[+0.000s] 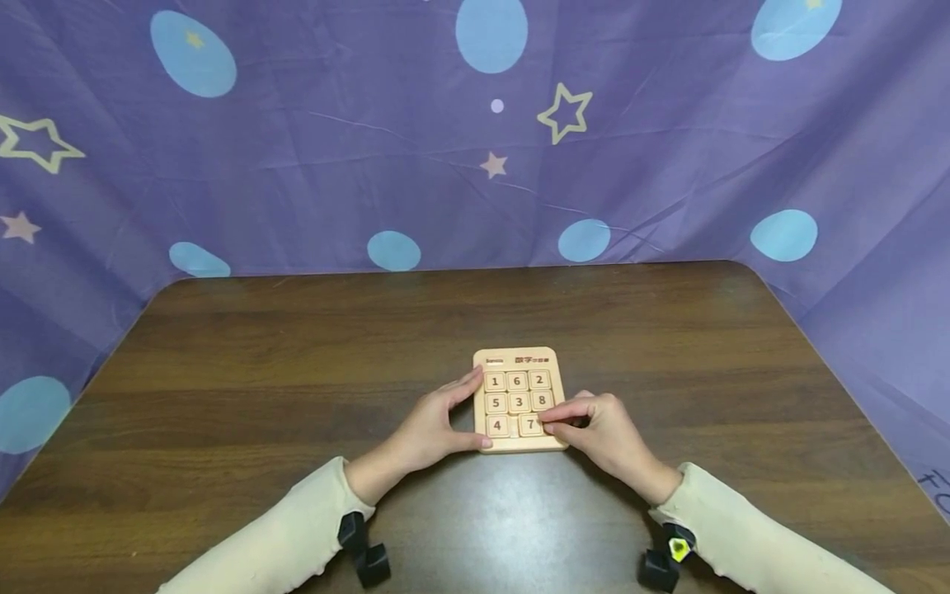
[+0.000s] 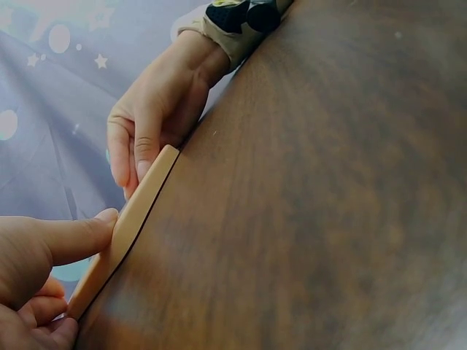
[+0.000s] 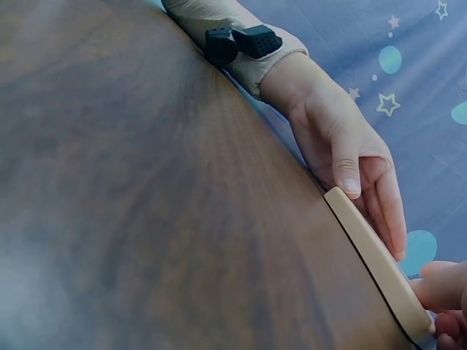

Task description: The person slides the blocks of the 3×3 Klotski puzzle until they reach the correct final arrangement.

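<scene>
A light wooden number slide puzzle (image 1: 517, 355) lies flat on the table, its tiles reading 1 6 2, 5 3 8 and 4 7 from the top row down. My left hand (image 1: 430, 425) grips the board's left side, with the thumb at the lower left corner and a finger near the upper left. At the lower right, the fingertips of my right hand (image 1: 604, 433) touch the 7 tile (image 1: 529, 425), which sits between two columns with a narrow gap on its left. Both wrist views show the board only edge-on; its tiles are hidden there.
The brown wooden table (image 1: 297, 355) extends around the board on all sides. Behind it hangs a purple cloth (image 1: 334, 148) with stars and blue ovals. Black devices (image 1: 364, 551) are strapped at both wrists over pale sleeves.
</scene>
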Demonstrator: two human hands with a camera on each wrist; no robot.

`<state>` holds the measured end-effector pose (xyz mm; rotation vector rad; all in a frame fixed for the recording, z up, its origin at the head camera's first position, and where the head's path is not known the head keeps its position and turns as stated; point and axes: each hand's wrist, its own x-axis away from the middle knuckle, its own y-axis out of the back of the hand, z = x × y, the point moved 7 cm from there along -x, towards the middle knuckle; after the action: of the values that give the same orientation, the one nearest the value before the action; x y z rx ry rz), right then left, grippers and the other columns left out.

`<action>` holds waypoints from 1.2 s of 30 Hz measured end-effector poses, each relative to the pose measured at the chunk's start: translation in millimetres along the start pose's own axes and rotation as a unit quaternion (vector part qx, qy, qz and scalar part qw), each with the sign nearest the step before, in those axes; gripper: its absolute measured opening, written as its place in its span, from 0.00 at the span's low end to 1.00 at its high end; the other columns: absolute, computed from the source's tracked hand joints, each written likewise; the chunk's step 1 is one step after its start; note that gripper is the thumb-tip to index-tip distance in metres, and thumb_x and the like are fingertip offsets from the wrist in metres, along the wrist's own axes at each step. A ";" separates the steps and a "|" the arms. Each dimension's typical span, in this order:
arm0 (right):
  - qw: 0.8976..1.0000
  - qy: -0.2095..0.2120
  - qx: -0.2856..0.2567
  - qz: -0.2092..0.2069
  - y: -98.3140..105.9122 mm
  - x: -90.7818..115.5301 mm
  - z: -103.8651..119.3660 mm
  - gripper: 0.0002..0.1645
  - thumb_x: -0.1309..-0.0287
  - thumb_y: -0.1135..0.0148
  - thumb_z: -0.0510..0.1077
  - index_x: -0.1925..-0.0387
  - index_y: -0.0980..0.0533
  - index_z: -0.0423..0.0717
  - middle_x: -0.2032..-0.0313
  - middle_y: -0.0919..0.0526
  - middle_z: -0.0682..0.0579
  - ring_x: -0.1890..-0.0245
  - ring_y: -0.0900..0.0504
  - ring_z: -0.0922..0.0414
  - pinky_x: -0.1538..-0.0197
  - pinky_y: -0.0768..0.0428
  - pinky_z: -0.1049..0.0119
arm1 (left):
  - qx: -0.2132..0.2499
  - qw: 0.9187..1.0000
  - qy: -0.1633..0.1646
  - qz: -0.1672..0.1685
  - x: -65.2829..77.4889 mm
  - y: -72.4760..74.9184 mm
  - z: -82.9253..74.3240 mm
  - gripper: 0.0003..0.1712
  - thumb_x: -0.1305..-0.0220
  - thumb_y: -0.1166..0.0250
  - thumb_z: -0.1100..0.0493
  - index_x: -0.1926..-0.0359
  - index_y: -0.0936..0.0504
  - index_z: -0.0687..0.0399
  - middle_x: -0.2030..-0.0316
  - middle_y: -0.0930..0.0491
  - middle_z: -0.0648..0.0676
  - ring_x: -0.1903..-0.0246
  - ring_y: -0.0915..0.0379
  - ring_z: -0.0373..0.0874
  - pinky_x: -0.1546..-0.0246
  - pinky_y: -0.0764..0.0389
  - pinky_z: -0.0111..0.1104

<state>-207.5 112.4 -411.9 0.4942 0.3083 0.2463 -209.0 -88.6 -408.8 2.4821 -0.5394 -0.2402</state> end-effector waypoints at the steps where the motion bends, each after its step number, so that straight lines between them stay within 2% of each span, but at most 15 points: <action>1: 1.000 -0.001 0.003 -0.001 -0.3 -0.3 0.1 0.10 0.57 0.29 0.32 0.70 0.13 0.47 0.72 0.14 0.54 0.72 0.24 0.67 0.69 0.25 0.74 | 0.001 1.000 0.000 0.000 -0.1 -0.1 -0.1 0.51 0.56 0.24 0.58 0.33 0.39 0.65 0.31 0.42 0.55 0.31 0.48 0.52 0.32 0.46 0.46; 12: 1.000 -0.003 0.026 -0.005 -3.8 -0.3 0.1 0.11 0.59 0.28 0.33 0.70 0.13 0.49 0.76 0.18 0.60 0.74 0.27 0.67 0.71 0.27 0.72 | 0.004 1.000 -0.003 0.000 -0.4 -1.1 -0.1 0.51 0.56 0.24 0.58 0.33 0.39 0.66 0.31 0.42 0.56 0.32 0.48 0.52 0.32 0.46 0.46; 22: 1.000 0.002 0.026 -0.004 -5.0 -2.0 2.4 0.12 0.60 0.28 0.32 0.69 0.13 0.48 0.77 0.20 0.61 0.75 0.29 0.66 0.72 0.28 0.73 | 0.008 1.000 0.004 -0.004 -0.8 -1.2 1.5 0.50 0.56 0.24 0.59 0.33 0.39 0.65 0.31 0.41 0.55 0.32 0.48 0.51 0.32 0.46 0.45; 27: 1.000 0.003 0.014 0.010 -4.3 -2.7 2.1 0.11 0.58 0.27 0.35 0.68 0.13 0.48 0.76 0.19 0.61 0.74 0.28 0.66 0.72 0.27 0.72 | 0.012 1.000 0.008 -0.006 -0.3 -0.8 1.8 0.50 0.56 0.24 0.59 0.33 0.39 0.64 0.31 0.42 0.55 0.31 0.48 0.51 0.32 0.46 0.46; 32: 1.000 -0.002 -0.010 0.028 -0.9 -3.7 -0.7 0.09 0.57 0.26 0.39 0.68 0.14 0.49 0.79 0.22 0.60 0.78 0.28 0.66 0.76 0.27 0.72 | 0.010 1.000 0.009 -0.007 0.8 -0.8 2.7 0.51 0.57 0.23 0.59 0.33 0.38 0.64 0.31 0.41 0.54 0.31 0.48 0.51 0.32 0.46 0.46; 36: 1.000 -0.005 -0.019 0.022 4.9 -6.0 -5.6 0.08 0.56 0.26 0.38 0.69 0.14 0.48 0.79 0.21 0.59 0.79 0.28 0.65 0.77 0.28 0.72 | 0.006 1.000 0.004 -0.007 -0.6 -1.3 2.0 0.51 0.57 0.23 0.59 0.33 0.39 0.64 0.31 0.41 0.54 0.31 0.48 0.51 0.32 0.46 0.45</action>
<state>-215.7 117.2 -412.7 0.4638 0.2832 0.2915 -209.7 -88.4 -411.2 2.4977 -0.5214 -0.2326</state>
